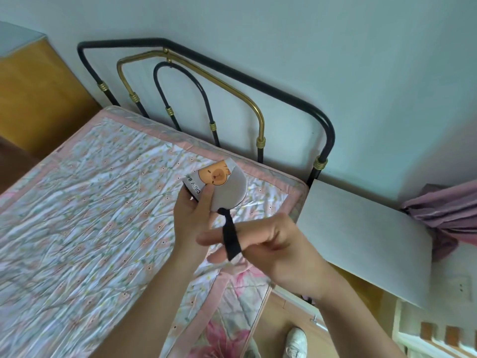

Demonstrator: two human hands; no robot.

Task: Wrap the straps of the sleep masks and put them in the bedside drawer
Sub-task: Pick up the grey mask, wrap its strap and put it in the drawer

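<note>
mask (227,187), folded, sits mid-frame above the quilt (77,215): light, soft, likely floppy. left hand (192,218) pinches its folded body, the best hold. right hand (268,241) has the black strap (231,239), probably stretchy, looped over two extended fingers.

A home bedroom: floral quilted bed (85,208), metal headboard (206,81), bedside cabinet (366,236).

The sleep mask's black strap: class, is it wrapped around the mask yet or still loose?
Still loose. The black strap runs from the sleep mask and loops over the right hand.
</note>
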